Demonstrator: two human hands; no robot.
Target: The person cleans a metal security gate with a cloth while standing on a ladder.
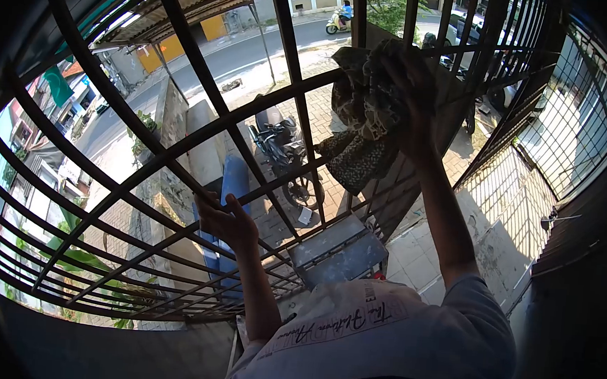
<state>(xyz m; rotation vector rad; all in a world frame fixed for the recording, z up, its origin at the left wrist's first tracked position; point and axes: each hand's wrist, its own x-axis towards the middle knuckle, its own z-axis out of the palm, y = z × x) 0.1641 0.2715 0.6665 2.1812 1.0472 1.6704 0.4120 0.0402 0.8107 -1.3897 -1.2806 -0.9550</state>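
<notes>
A dark metal window grille (285,26) stretches across the view in front of me. My right hand (410,91), raised at the upper right, presses a crumpled, patterned green-and-brown cloth (366,99) against the bars. Part of the cloth hangs below the hand, and its fingers are partly lost in shadow. Lower down on the left, my left hand (231,223) is closed around a grille bar (188,181), thumb pointing up.
Beyond the bars are a parked motorcycle (282,142), a blue object (236,178) and a low wall (171,113). A worn grey-blue surface (341,252) lies below the grille. A mesh gate (587,104) stands at the right. On the street, a person rides a scooter (336,24).
</notes>
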